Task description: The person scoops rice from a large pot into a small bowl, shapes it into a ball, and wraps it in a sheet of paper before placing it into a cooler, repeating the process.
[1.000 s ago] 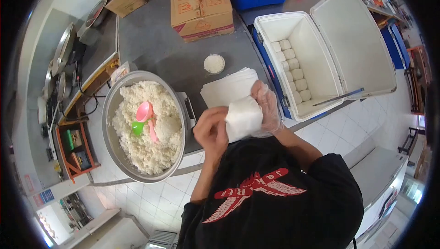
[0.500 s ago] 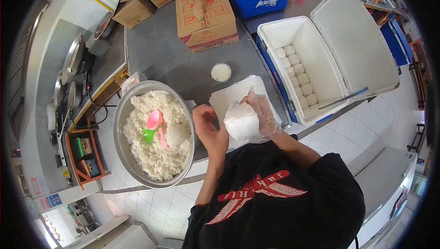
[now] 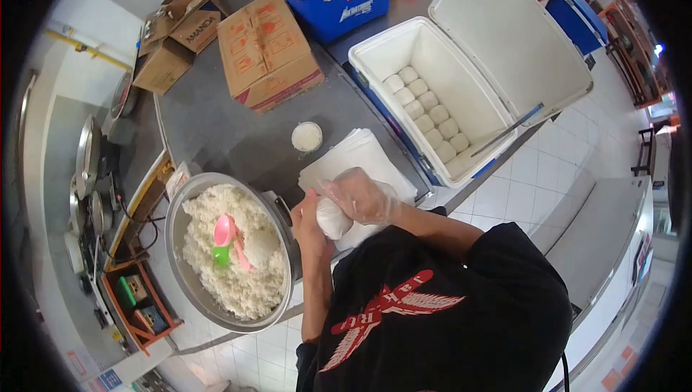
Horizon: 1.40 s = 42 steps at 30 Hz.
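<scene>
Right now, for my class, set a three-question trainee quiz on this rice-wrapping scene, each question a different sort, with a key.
1. True or false: the open cooler holds rows of wrapped bundles.
2. Which hand wears a clear glove? A) right hand B) left hand
3. Fill in: the pink scoop lies in the pot of ____.

Key
1. True.
2. A; both hands press one white paper bundle.
3. Rice, in the metal pot.
</scene>
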### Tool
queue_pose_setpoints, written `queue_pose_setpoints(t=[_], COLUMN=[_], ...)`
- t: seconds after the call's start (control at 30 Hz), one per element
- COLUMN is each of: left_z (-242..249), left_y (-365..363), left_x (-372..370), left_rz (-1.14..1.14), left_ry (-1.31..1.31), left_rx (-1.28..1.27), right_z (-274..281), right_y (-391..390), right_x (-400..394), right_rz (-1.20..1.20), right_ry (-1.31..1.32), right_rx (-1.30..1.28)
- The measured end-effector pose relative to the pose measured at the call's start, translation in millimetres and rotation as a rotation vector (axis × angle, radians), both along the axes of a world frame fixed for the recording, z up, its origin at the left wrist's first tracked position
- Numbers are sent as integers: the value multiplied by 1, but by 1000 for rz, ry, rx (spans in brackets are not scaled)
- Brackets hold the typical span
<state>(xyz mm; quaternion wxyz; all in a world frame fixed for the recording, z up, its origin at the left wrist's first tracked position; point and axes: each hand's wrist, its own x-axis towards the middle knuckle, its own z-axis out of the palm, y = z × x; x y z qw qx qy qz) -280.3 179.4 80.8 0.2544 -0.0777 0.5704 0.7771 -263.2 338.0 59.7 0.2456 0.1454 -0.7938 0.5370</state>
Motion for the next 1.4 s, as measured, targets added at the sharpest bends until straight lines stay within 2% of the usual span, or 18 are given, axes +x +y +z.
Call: queue_pose_setpoints(t=[0.13, 0.27, 0.37, 0.4, 0.53, 0.57, 0.6, 0.7, 0.8, 0.83, 0.93, 0.97, 1.03, 1.07, 1.13, 1.27, 1.3, 1.4], left_z=[-6, -8, -27, -31, -48, -52, -44, -45, -81, -61, -48, -71, -136, -165, -199, -222, -227, -226], left_y=[15, 29, 27, 30, 34, 38, 48, 67, 89, 113, 143, 138, 113, 105, 89, 76, 75, 76], left_x=[0, -8, -16, -19, -31, -30, -32, -43, -64, -66, -63, -60, -47, -37, -22, -8, -8, -8], left_rz=[195, 397, 445, 433, 407, 502, 455, 308, 175, 189, 115, 113, -114, -168, -299, -391, -390, -419], left_ry=[-125, -143, -75, -49, 308, 156, 182, 195, 337, 397, 224, 245, 410, 587, 873, 1025, 1029, 1003], left_rx=[146, 190, 212, 227, -1, 19, -71, -254, -435, -458, -241, -255, -553, -819, -1021, -1164, -1174, -1203], right_z=[7, 24, 6, 8, -7, -16, -19, 9, -19, -28, -23, -24, -82, -125, -206, -329, -354, -475], right_y=[-14, 0, -6, -5, -8, -4, 2, 51, 94, 105, 173, 194, 234, 256, 278, 267, 261, 253], right_x=[-5, -15, -21, -20, -17, -17, -20, -33, -44, -52, -69, -77, -106, -121, -149, -177, -183, -193], right_rz=[-168, -271, -64, -32, -54, -58, -57, 143, 92, 34, -82, -186, -382, -533, -709, -718, -711, -751], right_ry=[61, -199, -470, -423, -163, -132, -99, -558, -415, -354, -570, -614, -470, -641, -881, -1193, -1208, -1017], right_rx=[-26, 147, 18, -19, -15, 13, 42, 200, 113, -19, -350, -453, -804, -668, -566, -534, -469, 89])
